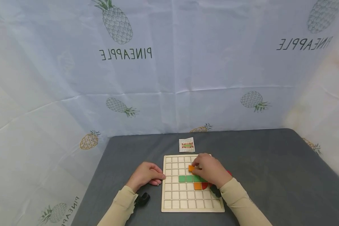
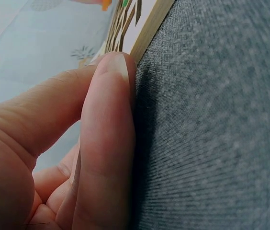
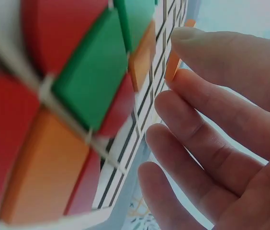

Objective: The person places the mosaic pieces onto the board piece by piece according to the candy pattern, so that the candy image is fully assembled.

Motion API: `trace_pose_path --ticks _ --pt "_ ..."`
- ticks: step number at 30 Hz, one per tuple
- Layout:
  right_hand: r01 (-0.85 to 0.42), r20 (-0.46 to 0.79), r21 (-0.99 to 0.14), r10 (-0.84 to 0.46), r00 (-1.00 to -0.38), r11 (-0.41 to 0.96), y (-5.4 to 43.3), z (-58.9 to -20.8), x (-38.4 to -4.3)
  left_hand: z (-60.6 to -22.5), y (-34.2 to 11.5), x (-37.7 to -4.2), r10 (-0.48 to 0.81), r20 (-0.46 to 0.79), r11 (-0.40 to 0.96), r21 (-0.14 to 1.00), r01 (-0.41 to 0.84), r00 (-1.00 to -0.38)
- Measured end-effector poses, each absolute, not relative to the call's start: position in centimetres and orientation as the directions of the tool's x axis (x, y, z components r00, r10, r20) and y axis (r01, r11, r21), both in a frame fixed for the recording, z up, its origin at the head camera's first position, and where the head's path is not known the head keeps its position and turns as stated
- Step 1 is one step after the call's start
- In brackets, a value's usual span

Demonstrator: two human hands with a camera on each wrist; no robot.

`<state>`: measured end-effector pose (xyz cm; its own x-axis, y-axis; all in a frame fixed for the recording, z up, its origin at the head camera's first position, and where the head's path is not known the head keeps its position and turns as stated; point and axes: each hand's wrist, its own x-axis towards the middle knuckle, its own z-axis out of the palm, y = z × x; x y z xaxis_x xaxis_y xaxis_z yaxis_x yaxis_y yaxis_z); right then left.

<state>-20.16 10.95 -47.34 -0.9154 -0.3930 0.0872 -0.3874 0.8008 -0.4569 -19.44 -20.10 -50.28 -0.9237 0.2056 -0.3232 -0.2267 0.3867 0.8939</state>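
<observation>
In the head view a pale wooden grid board lies on the table. A row of green square tiles crosses its middle, with an orange tile and a red rounded tile just below. My left hand holds the board's left edge with thumb and finger tips, seen close in the left wrist view. Above the green row, my right hand pinches an orange square tile between thumb and index finger; its other fingers are loosely bent. The right hand and forearm hide part of the board's right side.
A small printed pattern card lies behind the board. Something red shows beyond my right wrist. Black wrist devices sit at both wrists. The dark grey table meets a pineapple-print curtain at the back.
</observation>
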Motion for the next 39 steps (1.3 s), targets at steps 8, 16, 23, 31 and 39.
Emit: trace_pose_path --ticks 8,16,23,31,39 --pt "-0.447 0.114 -0.425 -0.443 -0.889 0.787 10.54 -47.65 -19.98 -50.34 -20.22 -19.55 0.216 -0.320 0.375 0.900 -0.224 -0.922" --pt "-0.463 0.125 -0.405 -0.454 -0.882 0.788 10.42 -47.77 -19.96 -50.31 -20.06 -19.54 0.209 -0.328 0.378 0.896 -0.233 -0.921" --pt "-0.467 0.119 -0.396 -0.460 -0.880 0.791 10.24 -47.79 -19.95 -50.29 -20.01 -19.48 0.205 -0.325 0.379 0.896 -0.231 -0.923" --pt "-0.487 0.134 -0.385 -0.475 -0.870 0.784 10.23 -48.16 -19.94 -50.07 -19.91 -19.40 0.200 -0.320 0.386 0.894 -0.226 -0.926" --pt "-0.515 0.162 -0.394 -0.494 -0.854 0.761 10.59 -48.27 -19.98 -50.08 -19.74 -19.40 0.208 -0.321 0.389 0.894 -0.222 -0.924"
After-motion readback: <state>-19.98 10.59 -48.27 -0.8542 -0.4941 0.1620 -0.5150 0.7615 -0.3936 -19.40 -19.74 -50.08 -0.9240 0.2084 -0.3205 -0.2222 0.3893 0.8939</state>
